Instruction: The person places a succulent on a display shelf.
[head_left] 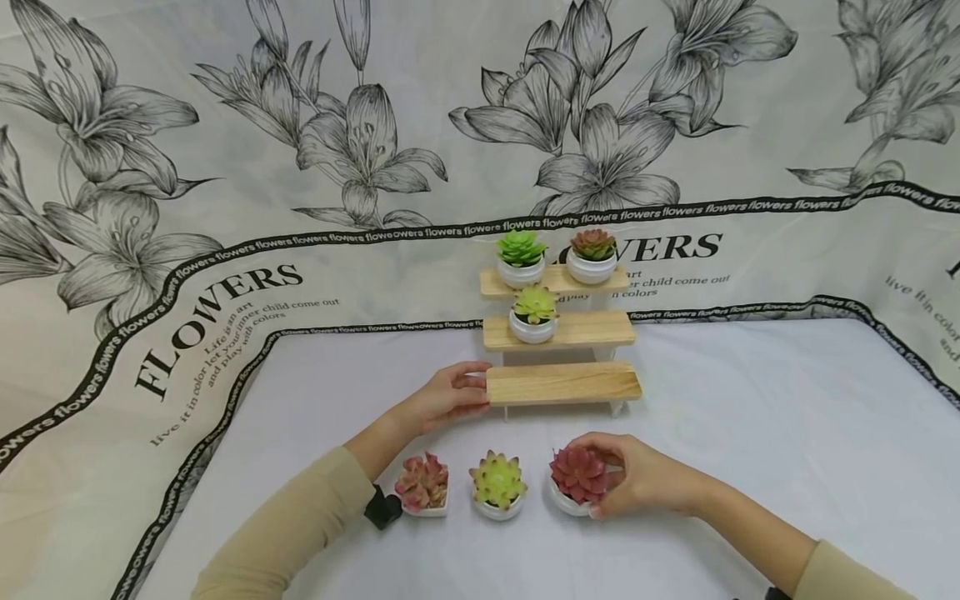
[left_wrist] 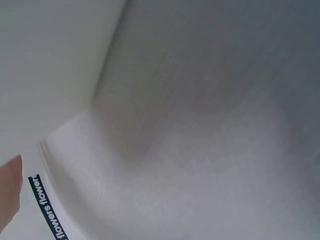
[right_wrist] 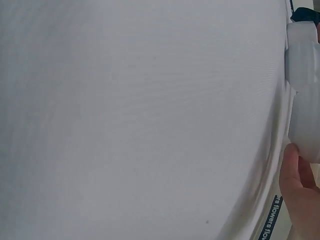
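Note:
In the head view my right hand (head_left: 637, 479) grips a dark red potted succulent (head_left: 579, 473) by its white round pot, thumb at the front and fingers behind. The right wrist view shows the fingertips against that white pot (right_wrist: 304, 125). My left hand (head_left: 446, 398) holds the left end of the lowest wooden shelf (head_left: 562, 384) of a three-tier stand. Only a fingertip (left_wrist: 9, 190) of it shows in the left wrist view. Left of the red succulent, a yellow-green succulent (head_left: 498, 482) and a pinkish-red succulent (head_left: 423, 483) stand in white pots on the cloth.
The top shelf (head_left: 557, 282) carries a bright green succulent (head_left: 521, 250) and a reddish-brown one (head_left: 593, 247). A yellow-green succulent (head_left: 535, 307) sits left of centre on the middle shelf (head_left: 596, 332). Flower-printed cloth (head_left: 420, 283) rises behind the white surface (head_left: 750, 433).

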